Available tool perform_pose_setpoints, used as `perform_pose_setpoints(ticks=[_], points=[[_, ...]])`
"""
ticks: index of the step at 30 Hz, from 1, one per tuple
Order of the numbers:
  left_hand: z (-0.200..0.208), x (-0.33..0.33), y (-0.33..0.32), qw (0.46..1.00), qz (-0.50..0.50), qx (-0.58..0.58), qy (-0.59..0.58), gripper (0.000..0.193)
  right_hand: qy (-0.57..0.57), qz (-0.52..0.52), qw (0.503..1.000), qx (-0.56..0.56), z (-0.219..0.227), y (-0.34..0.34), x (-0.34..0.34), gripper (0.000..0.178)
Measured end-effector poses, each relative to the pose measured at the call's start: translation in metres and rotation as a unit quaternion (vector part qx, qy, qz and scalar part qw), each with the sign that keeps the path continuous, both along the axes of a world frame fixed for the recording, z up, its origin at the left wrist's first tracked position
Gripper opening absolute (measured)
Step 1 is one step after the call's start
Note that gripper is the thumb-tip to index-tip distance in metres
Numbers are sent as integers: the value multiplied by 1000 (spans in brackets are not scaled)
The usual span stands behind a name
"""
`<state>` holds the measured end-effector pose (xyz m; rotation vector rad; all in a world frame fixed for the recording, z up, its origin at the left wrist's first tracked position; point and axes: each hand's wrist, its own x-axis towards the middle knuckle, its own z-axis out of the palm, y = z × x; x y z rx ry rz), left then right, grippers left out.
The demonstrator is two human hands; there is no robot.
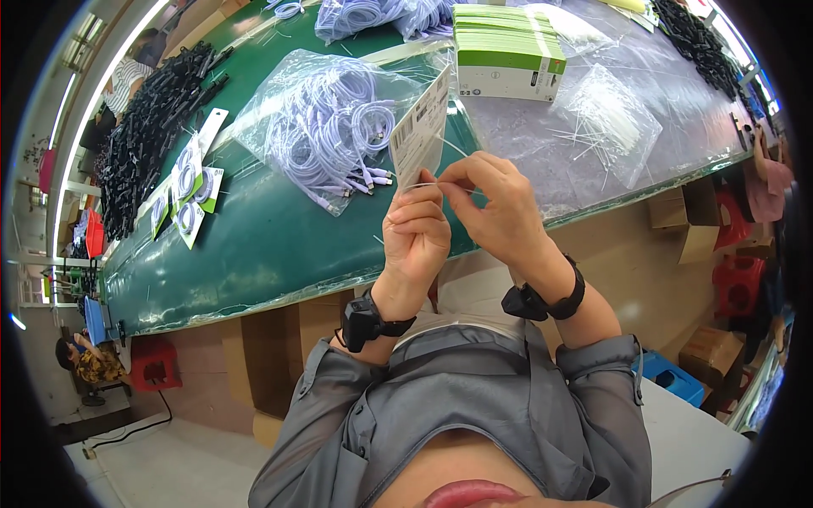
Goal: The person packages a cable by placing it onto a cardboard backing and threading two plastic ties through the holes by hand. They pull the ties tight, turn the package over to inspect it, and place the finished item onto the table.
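My left hand (415, 241) is closed on the lower end of a white packaging card (421, 127), which stands upright above the green table. A thin white cable tie (456, 147) runs in a curve beside the card. My right hand (501, 210) pinches this tie between thumb and fingers, close to the left fingertips. The side of the card turned away from me is hidden. Beyond my left hand lies a clear plastic bag (254, 110) with many coiled lilac cables (326, 127). To the right, a clear bag of loose white cable ties (605, 114) lies spread on the table.
A stack of green and white cards (508, 76) stands at the back. Several carded cables (188, 186) lie left, beside a long heap of black parts (152, 127). More lilac cables (360, 15) are at the far edge. An open cardboard box (269, 356) sits below the table edge.
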<state>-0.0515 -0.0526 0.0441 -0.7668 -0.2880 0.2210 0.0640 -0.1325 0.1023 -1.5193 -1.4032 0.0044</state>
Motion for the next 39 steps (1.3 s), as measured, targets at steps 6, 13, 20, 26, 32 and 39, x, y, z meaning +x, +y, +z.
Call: perform_pose_setpoints(ticks=[6,13,20,26,32,39], points=[[3,0,1,1000,4,12,3,26,33,-8,999,-20,-3,-2,3,9],[1,-1,0,1000,1,7,4,25,56,-8,998,-9,-7,-3,3,9],[2,-1,0,1000,7,9,6,25,55,-9,998,-5,-7,-2,2,7],[1,-1,1,1000,19,7,21,26,46,0,999,-16,-5,-4,1,10],[0,2,-3,998,30,15,49,29,51,-3,999,-20,-6,-5,0,9],[-11,5,-11,958,56,239,146,36,68,-7,998,-13,-5,0,-5,11]])
